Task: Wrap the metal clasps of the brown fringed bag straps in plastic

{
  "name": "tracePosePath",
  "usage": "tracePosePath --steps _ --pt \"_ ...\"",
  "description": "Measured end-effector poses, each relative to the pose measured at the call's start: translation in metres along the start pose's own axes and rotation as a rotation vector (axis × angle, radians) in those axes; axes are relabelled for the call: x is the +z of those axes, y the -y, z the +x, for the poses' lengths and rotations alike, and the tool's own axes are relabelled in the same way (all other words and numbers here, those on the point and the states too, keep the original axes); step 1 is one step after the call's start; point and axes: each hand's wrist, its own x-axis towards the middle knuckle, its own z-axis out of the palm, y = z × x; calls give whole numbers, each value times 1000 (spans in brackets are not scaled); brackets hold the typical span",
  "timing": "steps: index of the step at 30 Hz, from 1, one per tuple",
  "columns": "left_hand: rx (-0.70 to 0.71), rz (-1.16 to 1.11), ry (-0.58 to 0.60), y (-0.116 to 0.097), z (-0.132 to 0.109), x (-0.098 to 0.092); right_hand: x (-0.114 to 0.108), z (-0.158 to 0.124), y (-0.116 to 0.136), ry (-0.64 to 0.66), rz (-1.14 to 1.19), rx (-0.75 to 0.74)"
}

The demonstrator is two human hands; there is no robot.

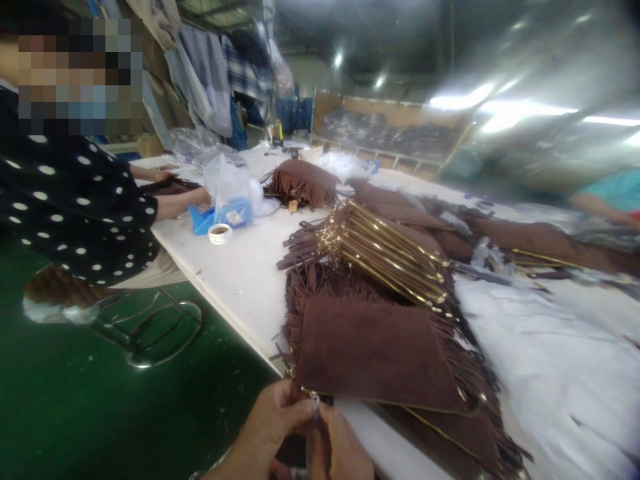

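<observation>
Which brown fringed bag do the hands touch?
The flat bag nearest the table edge: the left hand and right hand pinch its near corner. The other bags stand stacked behind it.

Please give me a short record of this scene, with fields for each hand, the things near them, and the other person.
left hand: pinches the near corner of the bag
right hand: at the same corner, touching the left hand
bag: brown suede, fringed, flat on the table
stack: more brown bags with gold zippers, just behind the bag
tape roll: on the table, far left
co-worker: dotted top, hands on the table's far part
</observation>
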Motion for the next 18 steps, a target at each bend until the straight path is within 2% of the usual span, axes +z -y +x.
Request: tracePosePath --steps 3,6,9,13,15,18 --pt "47 106 -59 -1 1 3 1 -2 -2 10 -56 -62" --pt "60 126 -111 -4 -3 8 0 -2 1 31 -46 -28" --pt "6 -3 -66 -2 -8 10 -3 -1 4 41 56 143" --pt "-17 -217 -14 9 -11 2 -4 0 3 148 350 421" --pt "-3 -254 -1 13 -12 -3 -2 -1 0 169 510 512" --pt "-27 -198 38 11 -18 -4 2 -7 -5 163 587 572"
